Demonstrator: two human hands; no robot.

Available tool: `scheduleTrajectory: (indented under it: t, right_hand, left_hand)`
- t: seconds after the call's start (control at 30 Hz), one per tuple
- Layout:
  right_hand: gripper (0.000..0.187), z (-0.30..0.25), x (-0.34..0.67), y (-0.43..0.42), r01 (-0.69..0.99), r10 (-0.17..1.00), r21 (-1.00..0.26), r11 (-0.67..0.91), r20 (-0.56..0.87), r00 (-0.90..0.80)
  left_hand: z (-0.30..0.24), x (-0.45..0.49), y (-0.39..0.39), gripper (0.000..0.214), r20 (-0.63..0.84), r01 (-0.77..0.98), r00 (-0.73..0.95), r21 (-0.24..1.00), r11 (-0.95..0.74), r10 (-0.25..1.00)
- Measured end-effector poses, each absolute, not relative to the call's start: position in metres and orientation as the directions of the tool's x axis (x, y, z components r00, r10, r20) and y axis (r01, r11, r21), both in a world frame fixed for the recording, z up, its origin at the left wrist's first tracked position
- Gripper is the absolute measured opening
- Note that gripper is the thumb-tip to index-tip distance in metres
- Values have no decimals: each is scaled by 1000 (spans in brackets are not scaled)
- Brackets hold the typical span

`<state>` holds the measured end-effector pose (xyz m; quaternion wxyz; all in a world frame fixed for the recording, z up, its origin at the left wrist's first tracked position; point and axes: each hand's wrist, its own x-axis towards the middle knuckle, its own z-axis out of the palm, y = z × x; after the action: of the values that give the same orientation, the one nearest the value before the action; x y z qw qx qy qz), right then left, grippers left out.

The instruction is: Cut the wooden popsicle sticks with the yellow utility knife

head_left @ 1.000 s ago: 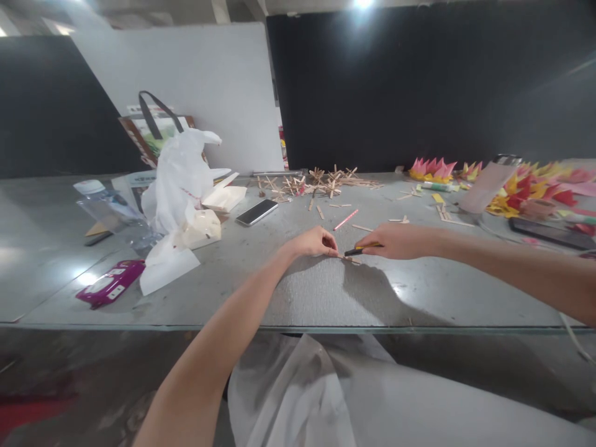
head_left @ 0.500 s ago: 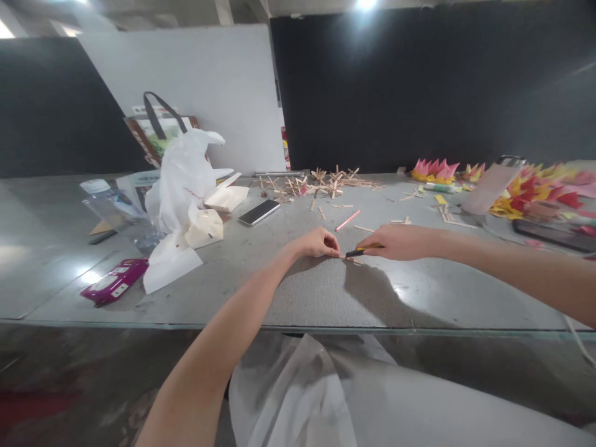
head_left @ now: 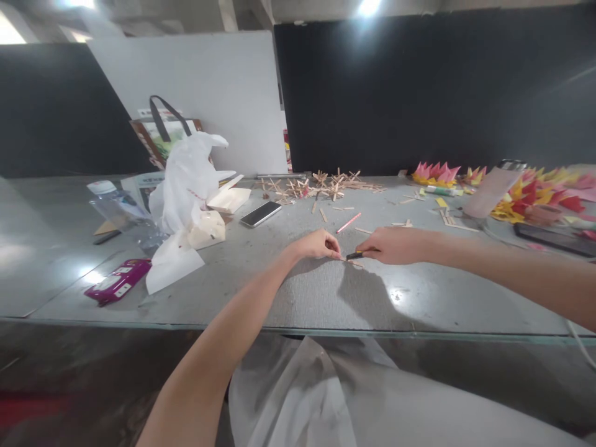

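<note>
My left hand point(head_left: 320, 244) rests on the grey table with its fingertips closed on one end of a thin wooden stick point(head_left: 354, 264). Close to its right, my right hand point(head_left: 389, 244) is wrapped round a utility knife point(head_left: 355, 255) with a black and yellow body. The knife's tip points left and meets the stick just beside my left fingertips. Most of the knife's handle is hidden in my palm. Behind the hands lie a pink pencil point(head_left: 348, 223) and a few loose sticks point(head_left: 363, 231).
A pile of wooden sticks point(head_left: 335, 185) lies at the back. To the left are a phone point(head_left: 261, 214), a white plastic bag point(head_left: 182, 174), a clear bottle point(head_left: 123, 211) and a purple power strip point(head_left: 117, 282). Rightward stand a pink bottle point(head_left: 493, 189) and paper flowers point(head_left: 435, 173).
The right hand has turned slightly over the knife, so less of its yellow part shows. The left hand keeps its hold on the stick. The whole view has shifted a little.
</note>
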<state>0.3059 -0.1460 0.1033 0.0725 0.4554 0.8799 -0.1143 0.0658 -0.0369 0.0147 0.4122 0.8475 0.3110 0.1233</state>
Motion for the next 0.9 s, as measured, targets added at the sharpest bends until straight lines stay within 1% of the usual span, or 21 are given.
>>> scheduleTrajectory:
  t: [0.1,0.23,0.37,0.57,0.67,0.8,0.9]
  right_hand:
    - [30,110,299,-142,827,777,-139,544,-287,-560]
    - [26,118,291,-132,830,755,-129,542,-358,-549]
    - [22,126,280,-127,816,740,-64,574,-386,-551]
    - [27,136,264,-126,793,728,19,609,-411,-549]
    - [29,137,260,-123,777,716,34,629,-414,-562]
    - [21,137,251,-123,748,716,93,657,-389,-580]
    - [19,137,244,-123,735,711,127,666,-405,-575]
  left_hand:
    - [14,65,-37,12,-51,429,773,775,-463,632]
    - [15,64,-38,21,-53,432,776,770,-468,629]
    - [17,63,-41,23,-49,431,776,770,-470,629]
    - [21,63,-45,23,-58,437,768,776,-456,638]
    - [20,64,-44,19,-31,427,737,795,-430,675]
    - [16,62,-40,22,2,401,670,840,-365,742]
    - [13,61,-37,24,18,383,599,872,-306,800]
